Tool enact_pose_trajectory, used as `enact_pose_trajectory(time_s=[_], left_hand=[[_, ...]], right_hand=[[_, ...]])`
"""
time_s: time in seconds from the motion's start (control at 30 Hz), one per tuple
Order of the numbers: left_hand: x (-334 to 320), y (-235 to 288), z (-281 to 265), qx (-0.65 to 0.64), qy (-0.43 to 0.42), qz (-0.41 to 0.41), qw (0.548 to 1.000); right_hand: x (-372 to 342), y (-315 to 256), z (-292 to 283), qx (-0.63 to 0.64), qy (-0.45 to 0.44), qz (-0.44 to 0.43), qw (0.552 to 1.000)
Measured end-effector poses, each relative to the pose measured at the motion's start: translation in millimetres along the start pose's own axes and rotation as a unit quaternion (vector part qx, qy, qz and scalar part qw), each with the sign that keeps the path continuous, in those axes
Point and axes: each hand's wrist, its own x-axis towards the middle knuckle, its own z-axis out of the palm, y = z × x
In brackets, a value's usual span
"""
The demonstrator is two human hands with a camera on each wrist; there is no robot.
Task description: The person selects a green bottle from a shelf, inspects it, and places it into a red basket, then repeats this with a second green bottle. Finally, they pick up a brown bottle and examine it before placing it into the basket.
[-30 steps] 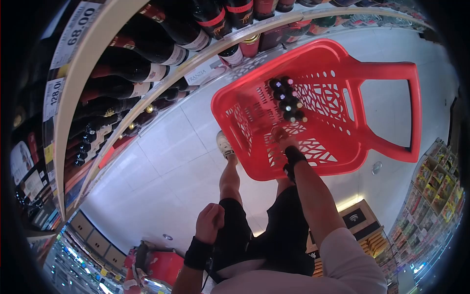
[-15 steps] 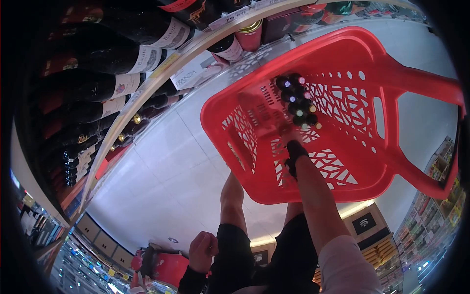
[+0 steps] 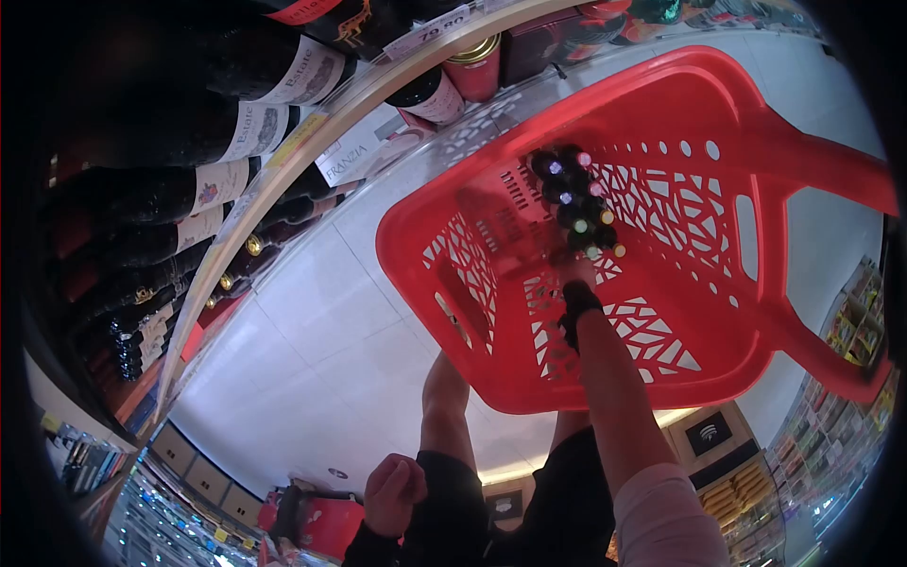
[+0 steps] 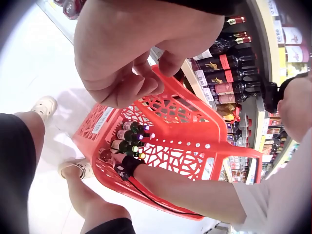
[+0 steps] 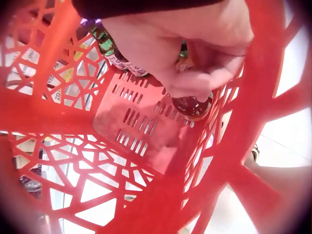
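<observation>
My right hand [image 3: 573, 271] reaches down inside a red shopping basket [image 3: 718, 331]. In the right wrist view its fingers curl round the upper part of a dark red glass bottle [image 5: 191, 106], whose rounded lower end shows near the basket floor, close to a perforated side wall. The hand hides the rest of it. Right beside it, several dark wine bottles [image 3: 574, 198] stand upright in a cluster, their coloured tops facing up. My left hand [image 3: 395, 487] hangs in front of my thigh, fingers loosely curled, holding nothing.
A shelf of wine bottles [image 3: 269, 132] with a price rail runs along the left and far side. A white Franzia box [image 3: 354, 151] stands low by it. The basket's long handle [image 3: 841, 165] points right. Racks of packets [image 3: 855, 312] stand at the right.
The view has come closer to the basket, which appears larger and farther right. My right hand has gone deeper, beside the bottle cluster. My left hand has dropped lower in view.
</observation>
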Motion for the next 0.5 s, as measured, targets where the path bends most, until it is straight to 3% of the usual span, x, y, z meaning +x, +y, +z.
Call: enact_pose_trajectory(time_s=[0.1, 0.17, 0.23, 0.43, 0.47, 0.5], left_hand=[[0, 1, -2, -0.005, -0.007, -0.004, 1.000], [-2, 6, 0, 0.001, -0.020, 0.000, 1.000], [-9, 9, 1, -0.003, -0.032, 0.008, 0.999], [-39, 23, -8, -0.013, -0.070, 0.074, 0.995], [-44, 26, -13, -0.022, -0.084, 0.086, 0.992], [-49, 30, -16, -0.031, -0.098, 0.099, 0.990]], right_hand=[[63, 44, 43, 0.007, -0.019, -0.051, 0.998], [65, 49, 43, 0.035, -0.011, -0.035, 0.999], [27, 40, 22, 0.071, 0.024, 0.025, 0.997], [-40, 36, -26, 0.006, 0.035, -0.036, 0.999], [-57, 32, -35, -0.049, 0.085, -0.110, 0.989], [-77, 27, -49, -0.001, 0.043, -0.125, 0.991]])
